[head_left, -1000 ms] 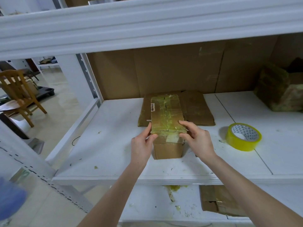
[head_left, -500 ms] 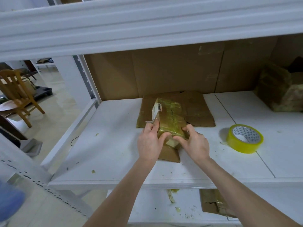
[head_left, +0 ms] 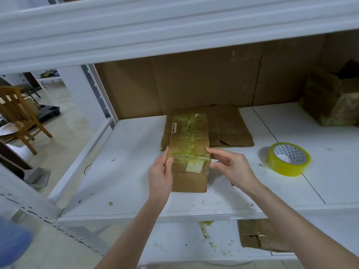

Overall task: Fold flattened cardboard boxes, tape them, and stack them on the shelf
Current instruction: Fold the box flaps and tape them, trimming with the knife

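Folded box [head_left: 189, 152] on shelf [head_left: 126, 162], flattened cardboard [head_left: 231, 129] behind it, tape roll [head_left: 287, 170] to its right, apparently 1 other box [head_left: 330, 105] farther right.

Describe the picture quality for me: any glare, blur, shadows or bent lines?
Head view: the upper shelf beam bows, a wide-angle effect; the tape across the top of the taped box gives a dull sheen; the tape roll throws a soft shadow to its left; a blue blur at the lower left corner is out of focus.
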